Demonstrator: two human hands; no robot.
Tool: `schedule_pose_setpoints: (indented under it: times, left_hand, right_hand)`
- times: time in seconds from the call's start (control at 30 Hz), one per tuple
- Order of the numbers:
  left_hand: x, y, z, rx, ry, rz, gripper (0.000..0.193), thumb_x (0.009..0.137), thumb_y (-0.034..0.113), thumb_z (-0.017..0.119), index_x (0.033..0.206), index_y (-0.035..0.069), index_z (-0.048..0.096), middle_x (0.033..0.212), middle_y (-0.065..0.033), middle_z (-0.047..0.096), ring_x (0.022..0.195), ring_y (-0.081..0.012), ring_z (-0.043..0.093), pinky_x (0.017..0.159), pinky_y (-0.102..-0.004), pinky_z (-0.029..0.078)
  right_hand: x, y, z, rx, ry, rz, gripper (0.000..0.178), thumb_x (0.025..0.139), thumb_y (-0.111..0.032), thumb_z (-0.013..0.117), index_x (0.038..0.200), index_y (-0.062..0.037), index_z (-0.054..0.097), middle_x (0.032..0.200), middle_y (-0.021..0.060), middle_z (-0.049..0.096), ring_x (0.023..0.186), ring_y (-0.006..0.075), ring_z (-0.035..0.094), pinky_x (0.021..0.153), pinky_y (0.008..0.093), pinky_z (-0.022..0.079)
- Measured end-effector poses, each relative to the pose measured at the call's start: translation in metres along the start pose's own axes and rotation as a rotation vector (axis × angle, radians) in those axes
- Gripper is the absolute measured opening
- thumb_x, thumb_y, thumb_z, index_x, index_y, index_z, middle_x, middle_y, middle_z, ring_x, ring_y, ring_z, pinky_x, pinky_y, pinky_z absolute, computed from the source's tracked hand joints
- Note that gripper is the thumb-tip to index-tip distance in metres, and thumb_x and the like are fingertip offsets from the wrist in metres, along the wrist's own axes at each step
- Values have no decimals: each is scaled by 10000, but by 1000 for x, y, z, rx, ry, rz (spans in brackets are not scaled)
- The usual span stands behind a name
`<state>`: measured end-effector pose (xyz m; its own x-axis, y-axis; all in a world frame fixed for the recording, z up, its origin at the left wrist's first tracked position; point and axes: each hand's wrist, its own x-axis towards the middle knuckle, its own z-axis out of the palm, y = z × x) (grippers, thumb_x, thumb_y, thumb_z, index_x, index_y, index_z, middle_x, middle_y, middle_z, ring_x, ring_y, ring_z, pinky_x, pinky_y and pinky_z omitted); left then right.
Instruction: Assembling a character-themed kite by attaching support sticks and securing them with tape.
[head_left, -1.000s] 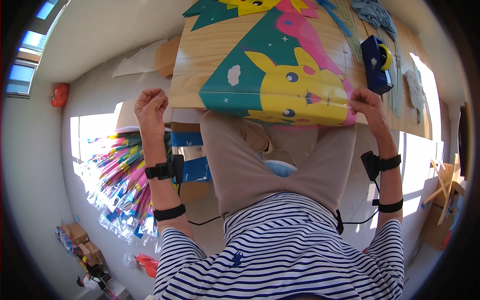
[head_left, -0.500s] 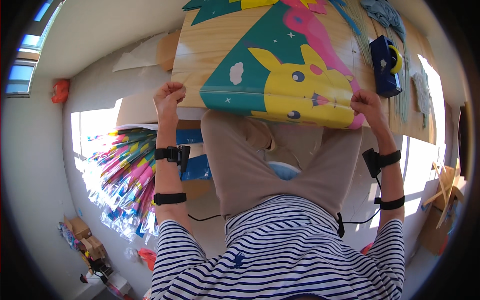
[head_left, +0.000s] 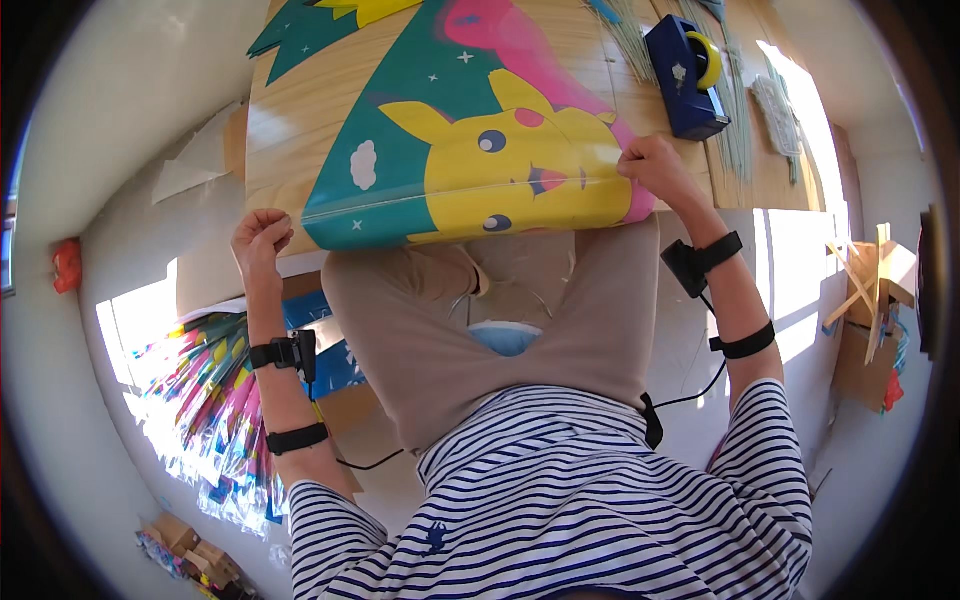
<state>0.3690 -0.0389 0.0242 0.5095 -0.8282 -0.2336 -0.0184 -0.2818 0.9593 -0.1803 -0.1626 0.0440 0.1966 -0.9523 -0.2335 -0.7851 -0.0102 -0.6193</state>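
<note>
A glossy printed sheet [head_left: 380,195], teal, yellow and pink with a big-eared yellow cartoon animal on it, lies on the wooden table and curves down over the near edge by my knees. My left hand [head_left: 262,240] is closed in a pinch just off the sheet's left corner. At the pink right edge, my right hand [head_left: 660,168] is curled shut, its fingertips against the sheet. A thin pale line runs across the sheet from one hand to the other; whether it is a strand, a strip or a crease, I cannot make out. What the fingers hold is hidden.
A dark blue tape dispenser [head_left: 682,85] with a yellow roll stands right of the sheet, near thin pale rods [head_left: 735,130]. Another teal printed piece [head_left: 300,35] lies at the far left. Many bagged colourful sheets [head_left: 210,400] are heaped at lower left.
The view has shifted, so the table and sheet appear farther left. Both hands stay closed at the sheet's two sides, and the sheet's near part looks a little flatter.
</note>
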Motion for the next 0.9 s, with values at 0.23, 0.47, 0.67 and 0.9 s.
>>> schedule_pose_setpoints:
  times: [0.23,0.47,0.67,0.9]
  left_hand:
    - [2,12,7,-1,42,-18,185,761,-52,690,935,-12,644,768,-71,660,638,-144,637,601,-232,507]
    - [9,2,5,105,50,-7,185,762,-40,693,934,-24,627,756,-77,657,627,-145,626,590,-245,512]
    - [12,3,12,347,115,75,190,745,-32,716,913,-27,627,723,-72,649,606,-131,608,557,-247,496]
    - [15,-3,14,595,190,165,211,682,-10,749,877,10,669,726,-62,648,661,-158,616,636,-287,508]
  right_hand:
    - [-5,-2,-3,41,-17,38,153,736,-100,708,772,44,671,620,100,593,621,168,601,594,337,469]
    - [-3,-2,0,39,-18,44,149,739,-99,716,772,41,677,616,83,590,608,144,583,578,321,461]
    - [-1,1,2,34,-28,77,147,739,-95,722,782,42,686,626,84,603,613,147,588,583,318,463]
    - [-1,0,4,22,-34,72,147,744,-93,720,796,42,691,642,95,619,623,164,599,598,323,472]
